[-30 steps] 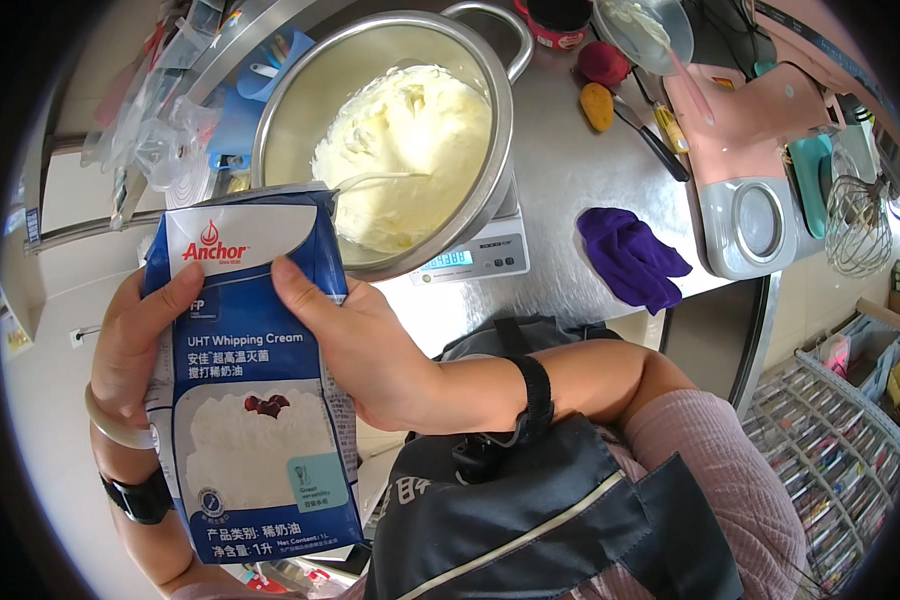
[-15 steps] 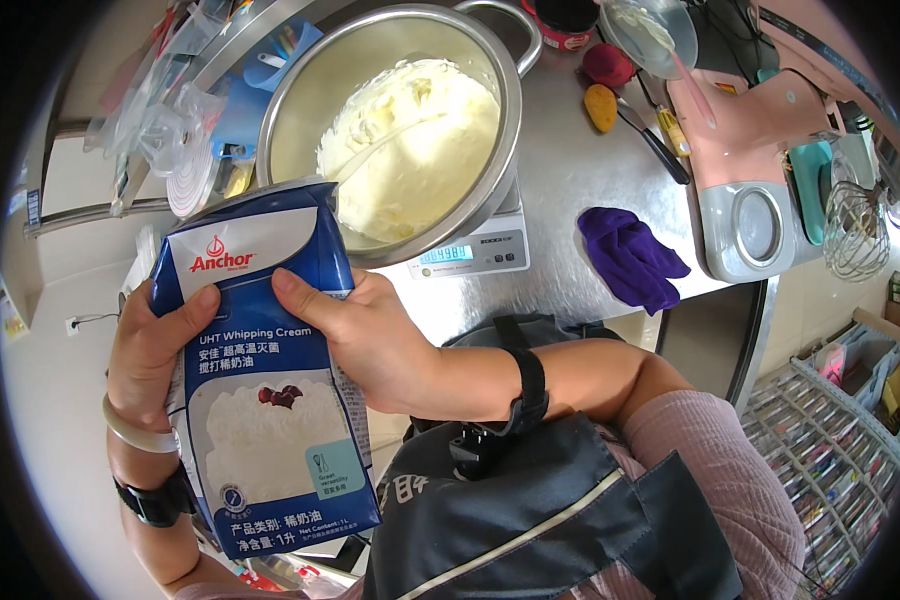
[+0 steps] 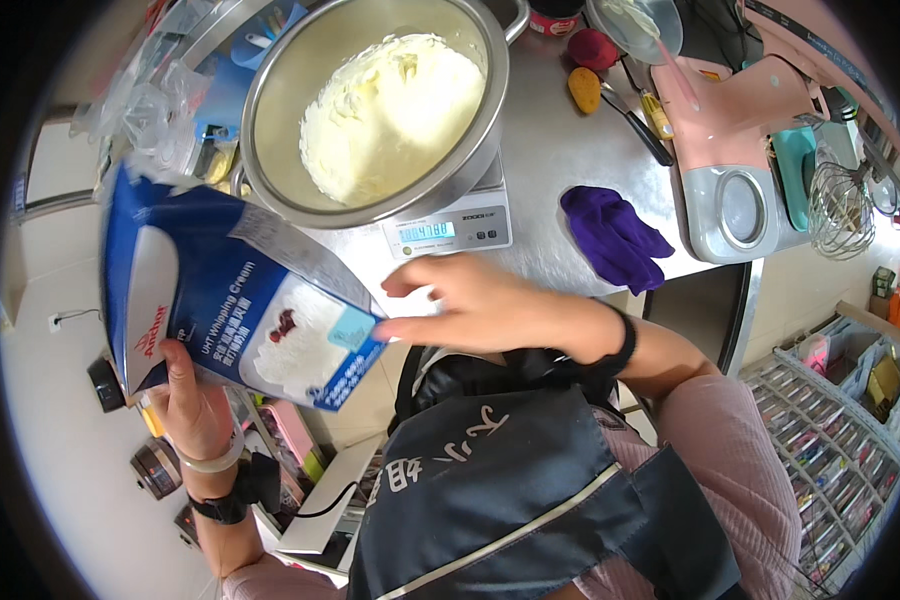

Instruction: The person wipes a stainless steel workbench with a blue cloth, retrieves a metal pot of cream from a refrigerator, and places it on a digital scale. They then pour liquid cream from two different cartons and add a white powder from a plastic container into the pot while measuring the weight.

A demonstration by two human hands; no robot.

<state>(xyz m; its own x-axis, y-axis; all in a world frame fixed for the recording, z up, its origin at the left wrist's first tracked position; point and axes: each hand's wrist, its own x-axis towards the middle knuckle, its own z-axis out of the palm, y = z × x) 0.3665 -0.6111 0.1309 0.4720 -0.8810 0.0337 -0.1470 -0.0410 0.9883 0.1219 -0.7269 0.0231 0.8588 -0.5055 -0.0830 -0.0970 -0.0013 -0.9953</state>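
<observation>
My left hand (image 3: 195, 410) grips a blue and white cream carton (image 3: 240, 290) near its top end, thumb along the front. The carton lies tilted sideways left of the table, its bottom end toward the right. My right hand (image 3: 470, 305) has its thumb and fingers apart beside the carton's bottom corner; whether the thumb touches it, I cannot tell. Beyond, a large steel pot (image 3: 365, 212) holds pale, thick cream (image 3: 395, 115). It stands on a kitchen scale (image 3: 450, 233) with a lit display.
On the steel table (image 3: 540, 150) lie a purple cloth (image 3: 615, 238), a black-handled tool (image 3: 650, 138) and a yellow oval thing (image 3: 584, 90). A pink stand mixer (image 3: 725, 130) and a wire whisk (image 3: 840, 210) are at the right. Plastic bags (image 3: 150, 120) sit at the far left.
The carton has moved away from the pot to the left and turned over sideways; the thin stream into the pot is gone. My right hand has let go of the carton and shifted right.
</observation>
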